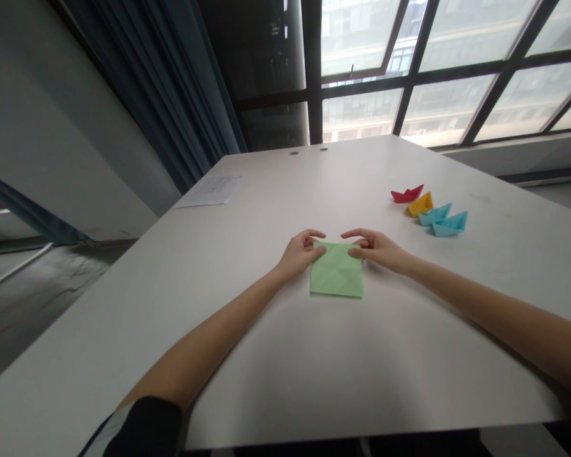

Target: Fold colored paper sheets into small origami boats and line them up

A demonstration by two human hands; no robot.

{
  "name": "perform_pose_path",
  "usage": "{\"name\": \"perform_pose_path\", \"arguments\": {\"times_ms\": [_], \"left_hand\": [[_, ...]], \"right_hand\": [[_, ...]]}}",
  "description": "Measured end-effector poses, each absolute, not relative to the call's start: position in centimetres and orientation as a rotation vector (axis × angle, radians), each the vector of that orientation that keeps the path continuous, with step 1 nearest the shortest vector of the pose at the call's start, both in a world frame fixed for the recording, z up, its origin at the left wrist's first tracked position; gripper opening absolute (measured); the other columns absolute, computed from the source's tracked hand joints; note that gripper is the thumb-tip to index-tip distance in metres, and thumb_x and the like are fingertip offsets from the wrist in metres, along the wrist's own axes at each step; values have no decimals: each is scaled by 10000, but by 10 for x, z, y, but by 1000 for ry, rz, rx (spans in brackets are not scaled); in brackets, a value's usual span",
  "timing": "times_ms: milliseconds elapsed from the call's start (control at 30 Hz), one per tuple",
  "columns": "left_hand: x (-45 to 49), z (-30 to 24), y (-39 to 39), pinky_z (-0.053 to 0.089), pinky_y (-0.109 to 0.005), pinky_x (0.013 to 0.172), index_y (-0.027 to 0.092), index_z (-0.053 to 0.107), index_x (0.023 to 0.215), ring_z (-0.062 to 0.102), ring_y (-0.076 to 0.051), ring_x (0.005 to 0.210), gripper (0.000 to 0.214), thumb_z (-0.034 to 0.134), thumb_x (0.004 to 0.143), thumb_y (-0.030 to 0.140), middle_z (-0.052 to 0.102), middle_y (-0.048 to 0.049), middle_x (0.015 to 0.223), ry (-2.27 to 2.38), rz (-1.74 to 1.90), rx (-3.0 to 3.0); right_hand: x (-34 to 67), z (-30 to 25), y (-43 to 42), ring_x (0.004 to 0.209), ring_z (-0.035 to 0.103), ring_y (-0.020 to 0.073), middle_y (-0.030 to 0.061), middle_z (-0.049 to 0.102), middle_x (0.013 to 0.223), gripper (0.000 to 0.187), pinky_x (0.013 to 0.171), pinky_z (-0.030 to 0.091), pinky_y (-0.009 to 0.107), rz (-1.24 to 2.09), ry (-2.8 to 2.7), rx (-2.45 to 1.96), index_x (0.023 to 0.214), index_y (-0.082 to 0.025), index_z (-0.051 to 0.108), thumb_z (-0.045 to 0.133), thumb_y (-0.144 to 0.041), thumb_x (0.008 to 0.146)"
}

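Observation:
A square of green paper with faint crease lines is held in front of me, just at or above the white table. My left hand grips its upper left corner, thumb on top and the other fingers behind. At the upper right corner, my right hand pinches the sheet the same way. Both index fingers stretch out past the paper's far edge. Whether the sheet is folded in layers I cannot tell.
To the right stand folded paper boats: a red one, a yellow one and two light blue ones. A printed sheet lies at the table's left edge. The white table reaches toward the windows.

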State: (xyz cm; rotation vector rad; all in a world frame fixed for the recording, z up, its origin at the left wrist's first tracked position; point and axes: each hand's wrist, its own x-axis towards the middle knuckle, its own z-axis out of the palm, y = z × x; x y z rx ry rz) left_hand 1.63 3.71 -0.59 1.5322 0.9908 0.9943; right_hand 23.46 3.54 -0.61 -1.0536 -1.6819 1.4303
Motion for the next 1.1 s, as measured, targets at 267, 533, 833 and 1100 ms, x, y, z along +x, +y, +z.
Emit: {"name": "perform_pose_path", "arguments": {"times_ms": [267, 533, 833, 1100], "left_hand": [[13, -9, 46, 393, -180, 542, 159, 542, 922, 500, -72, 558, 275, 622, 663, 204, 530, 40, 655, 1203, 1355, 1394], [10, -16, 44, 347, -184, 500, 196, 446, 1160, 411, -79, 462, 504, 489, 663, 129, 426, 93, 519, 1349, 1103, 1588], [11, -7, 26, 342, -429, 962, 229, 649, 972, 409, -265, 1132, 253, 562, 735, 231, 483, -94, 1196, 1257, 714, 2674], [17, -8, 22, 423, -368, 837, 240, 579, 1114, 548, -198, 951, 316, 356, 903, 315, 589, -75, 1077, 1112, 357, 2917]], "right_hand": [[234, -10, 32, 540, 524, 98, -80, 558, 602, 840, 506, 395, 221, 1511, -1722, -1029, 1337, -231, 222, 704, -241, 648], [237, -7, 38, 581, 559, 108, -61, 555, 640, 588, 589, 472, 261, 1314, -1489, -1124, 1189, -225, 394, 640, -226, 655], [251, -25, 54, 546, 567, 121, -31, 619, 646, 513, 498, 444, 244, 1075, -1746, -1205, 1187, -211, 406, 594, -275, 714], [250, -20, 49, 813, 598, 181, 65, 658, 982, 251, 722, 490, 347, 380, -2066, -1243, 1020, -196, 580, 519, -215, 777]]}}
